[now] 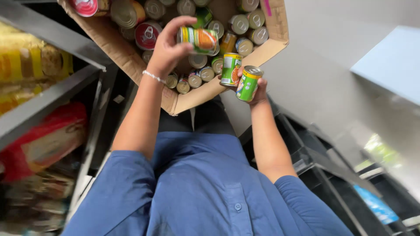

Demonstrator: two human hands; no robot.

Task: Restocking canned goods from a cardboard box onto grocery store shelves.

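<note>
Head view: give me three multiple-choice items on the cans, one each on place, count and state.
1. Where is the left hand?
A. over the open cardboard box
B. on a shelf
C. at the shirt pocket

2. How many green cans does the right hand hold?
A. one
B. two
C. three

3. How does the orange-and-green can in the left hand lie?
A. upright
B. on its side
C. crushed flat

Answers:
1 A, the hand is above the box full of cans.
2 B, two cans stand side by side in its grip.
3 B, the can's long axis runs across the picture.
</note>
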